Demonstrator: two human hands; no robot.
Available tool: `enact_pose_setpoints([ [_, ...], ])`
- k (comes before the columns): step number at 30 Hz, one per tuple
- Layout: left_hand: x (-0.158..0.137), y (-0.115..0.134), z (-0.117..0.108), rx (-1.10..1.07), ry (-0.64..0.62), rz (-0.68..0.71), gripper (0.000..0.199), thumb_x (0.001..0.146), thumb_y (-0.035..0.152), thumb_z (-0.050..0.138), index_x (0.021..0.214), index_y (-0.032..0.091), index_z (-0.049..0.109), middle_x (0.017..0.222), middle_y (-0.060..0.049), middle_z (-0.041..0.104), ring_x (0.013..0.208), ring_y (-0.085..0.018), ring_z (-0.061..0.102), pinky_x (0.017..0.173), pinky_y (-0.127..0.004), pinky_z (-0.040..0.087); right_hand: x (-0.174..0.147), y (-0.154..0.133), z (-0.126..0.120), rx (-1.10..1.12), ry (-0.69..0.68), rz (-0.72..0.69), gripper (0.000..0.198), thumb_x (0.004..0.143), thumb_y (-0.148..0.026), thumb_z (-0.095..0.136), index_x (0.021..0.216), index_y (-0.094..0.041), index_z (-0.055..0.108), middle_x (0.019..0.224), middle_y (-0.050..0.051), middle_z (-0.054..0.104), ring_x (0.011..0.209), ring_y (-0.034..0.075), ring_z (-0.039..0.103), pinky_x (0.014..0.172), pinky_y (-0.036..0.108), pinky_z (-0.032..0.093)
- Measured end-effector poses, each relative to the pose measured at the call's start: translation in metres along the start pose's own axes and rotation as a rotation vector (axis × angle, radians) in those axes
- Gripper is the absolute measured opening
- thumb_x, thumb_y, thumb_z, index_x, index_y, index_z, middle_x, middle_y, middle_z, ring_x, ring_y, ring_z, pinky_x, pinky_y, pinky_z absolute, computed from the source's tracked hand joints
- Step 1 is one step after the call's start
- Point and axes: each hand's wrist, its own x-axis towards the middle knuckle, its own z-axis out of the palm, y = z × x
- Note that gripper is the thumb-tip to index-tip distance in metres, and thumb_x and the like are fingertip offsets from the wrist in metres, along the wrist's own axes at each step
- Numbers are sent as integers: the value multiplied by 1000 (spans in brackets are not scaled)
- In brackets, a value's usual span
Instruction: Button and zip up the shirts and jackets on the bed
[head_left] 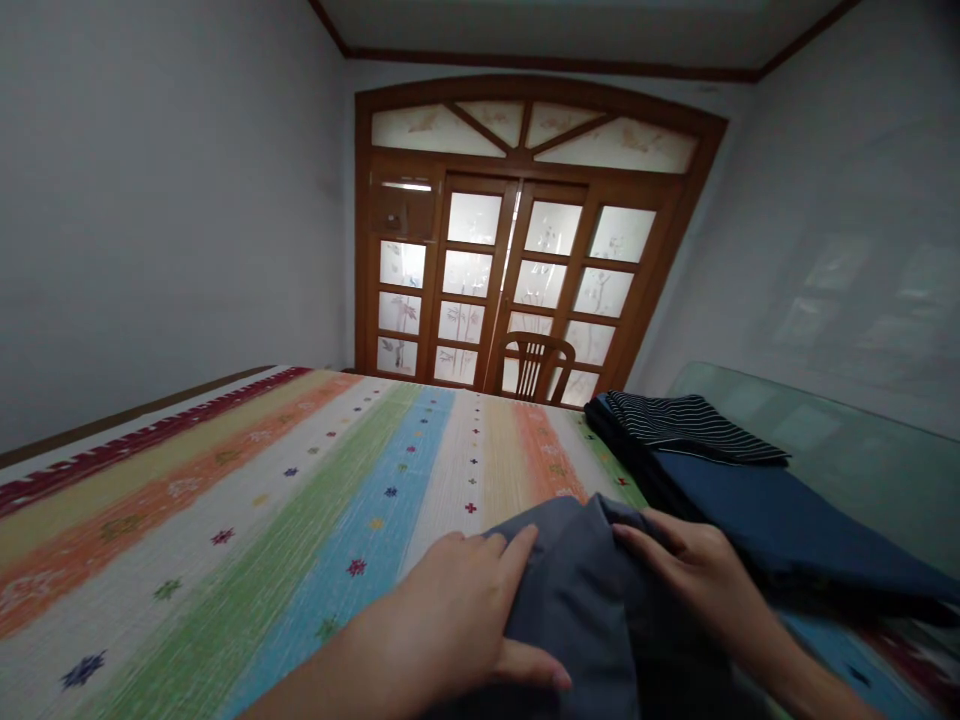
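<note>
Nearest: left hand [450, 610] palm-down on the left part of the grey cloth [577, 580]. Thumb and index well apart; can't tell whether it grips any fabric. Right hand [697, 570] has thumb against fingers, pinching a fold at the cloth's far right edge. Cloth sits near side, right of middle, bunched between both hands; its near end is dark and runs out of view.

Underneath: striped cover [300, 540], spread flat. Widest room to move is left of the left hand, out to the brown wood edge [135, 415] on the far left. Right side is tighter: folded navy fabric [787, 520] lies just beyond the right hand, with a folded black pinstriped cloth [690, 428] on its far end. Pale green panel [825, 420] borders the right side behind that pile.

Far: cover's far edge, then wooden chair [536, 360] past it, then wood-framed glass doors [510, 270] under an arched top.
</note>
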Motion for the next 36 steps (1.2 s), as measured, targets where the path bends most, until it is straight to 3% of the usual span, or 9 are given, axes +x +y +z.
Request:
enact_pose_setpoints([
  [3,-4,2,-5,19,87,26,72,65,61,47,123,22,31,111,-10,52,95,-24,51,77,-34,41,11,-25,-45,-5,134,6,38,64,-55,52,49,-21,54,43,-1,52,41,13,49,38,22,37],
  [7,-12,5,-18,111,303,33,64,73,54,43,125,23,25,120,-9,45,104,-24,46,83,-35,40,56,-32,-79,107,111,261,42,59,-54,56,71,-14,63,57,1,60,48,11,53,42,19,39],
  [9,-16,6,-25,171,453,49,58,77,47,41,126,24,22,121,-9,43,106,-24,44,86,-36,39,85,-17,-79,99,60,301,44,65,-50,52,77,-9,62,58,1,59,49,9,52,46,19,38],
  [13,-16,10,-26,238,652,170,46,81,33,37,124,23,25,116,-8,47,103,-22,45,84,-35,40,130,40,-45,-139,-80,160,38,73,-44,47,76,-10,63,65,3,62,58,13,55,51,21,40],
  [15,-9,13,-19,223,588,270,40,80,29,39,119,21,32,110,-8,50,98,-20,48,81,-33,42,139,67,-19,-312,-78,120,28,74,-34,48,73,-10,63,71,7,63,68,17,57,60,25,41],
  [18,10,12,1,201,337,355,33,78,30,43,110,20,41,100,-6,54,89,-19,50,75,-31,44,135,91,17,-347,-90,94,23,77,-18,42,82,-10,63,86,11,63,82,20,56,71,28,41],
  [22,45,-14,31,290,121,250,26,77,30,45,100,19,47,95,-7,54,84,-21,51,72,-35,43,103,89,45,-326,-177,-3,26,77,-18,41,94,-11,59,98,11,60,93,19,52,81,29,38],
  [29,76,-87,76,274,157,3,33,74,23,48,106,17,46,109,-10,49,99,-24,45,83,-36,37,6,81,51,-325,-542,-146,54,69,-30,53,121,-19,40,124,10,41,111,23,38,91,36,31],
  [36,75,-124,105,137,120,-179,49,71,35,51,114,12,44,122,-15,42,112,-25,37,93,-37,29,-26,138,51,-689,-339,-65,64,56,3,36,116,-15,47,121,12,44,112,22,38,94,40,27],
])
